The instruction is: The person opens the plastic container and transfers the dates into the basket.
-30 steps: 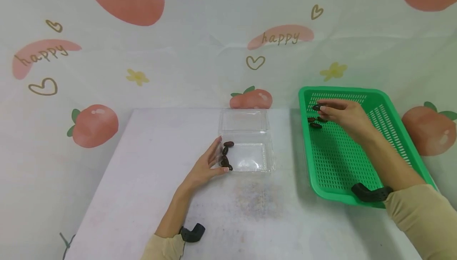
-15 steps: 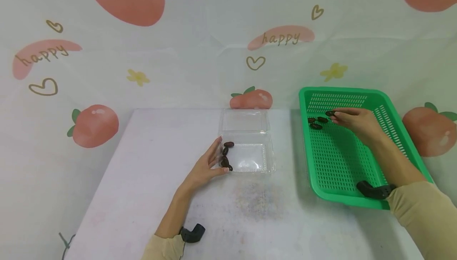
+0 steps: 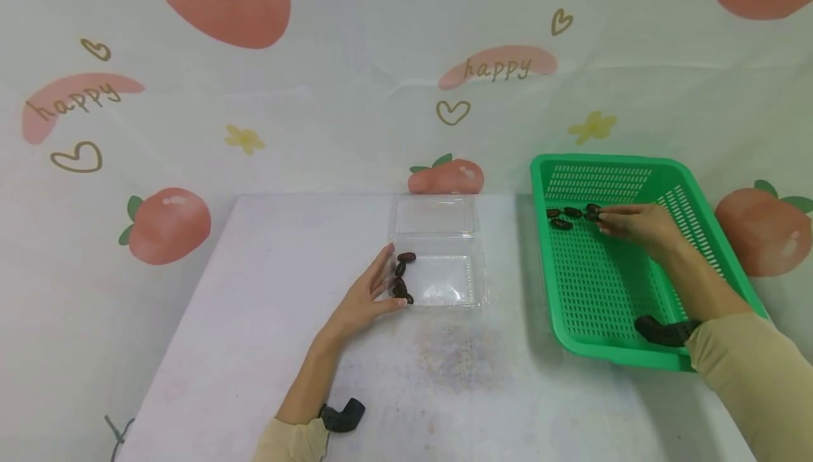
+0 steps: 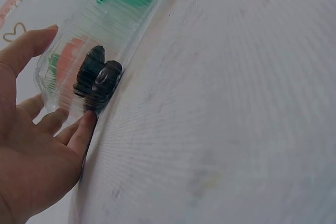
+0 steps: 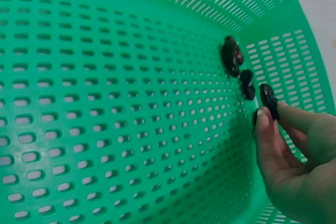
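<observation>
My right hand [image 3: 643, 228] is inside the green basket [image 3: 635, 361], low over its far left part. Between thumb and fingertips it pinches a dark brown, wrinkled date [image 5: 268, 97]. Another date [image 5: 255, 117] sits right behind those fingertips, partly hidden. Several loose dates [image 3: 562, 223] lie close by on the basket floor. At the left side of a clear plastic hinged box [image 3: 479, 293], my left hand [image 3: 360, 300] rests with fairly straight fingers against the wall and thumb at the front corner. Inside that box, several dates [image 3: 400, 269] lie in a row along the left wall.
The box stands with its clear lid [image 3: 435, 215] folded back toward the wall. Basket and box share a white table [image 3: 267, 293], the basket to the right. Behind the table hangs a cloth [image 3: 343, 95] printed with fruit. Each wrist carries a black mount [image 3: 343, 415].
My right hand has moved right and down toward the basket floor, carrying the pinched date beside the others. My left hand stays at the box, which has not moved.
</observation>
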Motion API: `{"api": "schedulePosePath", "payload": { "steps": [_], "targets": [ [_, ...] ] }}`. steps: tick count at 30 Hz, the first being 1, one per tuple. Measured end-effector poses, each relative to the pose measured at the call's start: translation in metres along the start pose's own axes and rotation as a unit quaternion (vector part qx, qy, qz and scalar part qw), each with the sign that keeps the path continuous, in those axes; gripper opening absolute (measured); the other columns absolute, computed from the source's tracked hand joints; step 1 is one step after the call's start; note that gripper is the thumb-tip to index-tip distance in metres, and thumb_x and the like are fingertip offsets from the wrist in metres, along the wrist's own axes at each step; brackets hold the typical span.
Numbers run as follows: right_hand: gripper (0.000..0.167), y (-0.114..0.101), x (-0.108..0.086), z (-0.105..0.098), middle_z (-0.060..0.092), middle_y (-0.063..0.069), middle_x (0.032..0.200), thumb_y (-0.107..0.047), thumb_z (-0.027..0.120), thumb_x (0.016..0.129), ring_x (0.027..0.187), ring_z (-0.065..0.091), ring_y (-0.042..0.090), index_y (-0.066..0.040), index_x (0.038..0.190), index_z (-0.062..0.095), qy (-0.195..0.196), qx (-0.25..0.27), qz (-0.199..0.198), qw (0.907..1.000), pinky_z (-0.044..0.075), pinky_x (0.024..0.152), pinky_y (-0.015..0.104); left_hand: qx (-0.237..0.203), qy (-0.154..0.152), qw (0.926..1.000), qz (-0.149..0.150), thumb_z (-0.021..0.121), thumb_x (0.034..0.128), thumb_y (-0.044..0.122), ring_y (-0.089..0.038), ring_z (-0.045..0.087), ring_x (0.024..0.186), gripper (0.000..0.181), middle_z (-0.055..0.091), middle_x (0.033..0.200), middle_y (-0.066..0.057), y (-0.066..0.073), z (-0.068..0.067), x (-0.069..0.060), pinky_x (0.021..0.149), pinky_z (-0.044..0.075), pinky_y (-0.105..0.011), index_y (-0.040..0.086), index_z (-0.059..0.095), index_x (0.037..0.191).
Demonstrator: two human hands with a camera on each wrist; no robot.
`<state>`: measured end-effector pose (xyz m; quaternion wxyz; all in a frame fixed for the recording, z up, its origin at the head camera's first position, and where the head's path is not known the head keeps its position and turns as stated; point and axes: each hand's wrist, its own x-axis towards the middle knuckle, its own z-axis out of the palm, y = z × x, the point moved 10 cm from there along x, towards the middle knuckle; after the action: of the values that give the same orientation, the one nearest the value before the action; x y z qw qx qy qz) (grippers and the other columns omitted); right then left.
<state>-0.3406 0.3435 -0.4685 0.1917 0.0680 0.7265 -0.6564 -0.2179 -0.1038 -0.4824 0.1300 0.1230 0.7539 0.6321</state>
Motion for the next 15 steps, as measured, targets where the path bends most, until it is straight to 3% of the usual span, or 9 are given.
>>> {"api": "schedulePosePath", "payload": {
  "steps": [6, 12, 15],
  "targets": [
    [0.015, 0.009, 0.004, 0.0, 0.072, -0.011, 0.089, -0.008, 0.06, 0.1, 0.085, 0.071, 0.004, -0.009, 0.114, 0.064, -0.005, -0.06, 0.016, 0.9981, 0.059, 0.083, 0.026, -0.005, -0.002, 0.9999, -0.009, 0.073, 0.0861, -0.003, -0.034, 0.016, 0.149, 0.099, 0.008, 0.166, -0.011, 0.013, 0.002, -0.003, 0.118, 0.028, -0.046, 0.011, 0.01, 0.16],
    [0.016, 0.013, 0.006, 0.001, 0.073, -0.009, 0.088, -0.005, 0.06, 0.099, 0.085, 0.071, 0.005, -0.017, 0.101, 0.071, -0.011, -0.034, 0.024, 0.9991, 0.058, 0.085, 0.026, -0.001, 0.0, 1.0, -0.002, 0.075, 0.0859, -0.001, -0.03, 0.017, 0.15, 0.101, 0.008, 0.167, -0.006, -0.003, 0.0, 0.002, 0.118, 0.028, -0.043, 0.02, 0.01, 0.161],
    [0.019, 0.013, 0.007, 0.001, 0.072, -0.009, 0.09, -0.003, 0.059, 0.099, 0.086, 0.071, 0.005, -0.017, 0.099, 0.073, -0.013, -0.021, 0.024, 0.9994, 0.058, 0.087, 0.026, 0.001, 0.001, 1.0, 0.004, 0.076, 0.0862, 0.002, -0.027, 0.018, 0.15, 0.101, 0.009, 0.166, -0.002, -0.003, -0.001, 0.001, 0.117, 0.03, -0.041, 0.023, 0.011, 0.161]
  ]
}}
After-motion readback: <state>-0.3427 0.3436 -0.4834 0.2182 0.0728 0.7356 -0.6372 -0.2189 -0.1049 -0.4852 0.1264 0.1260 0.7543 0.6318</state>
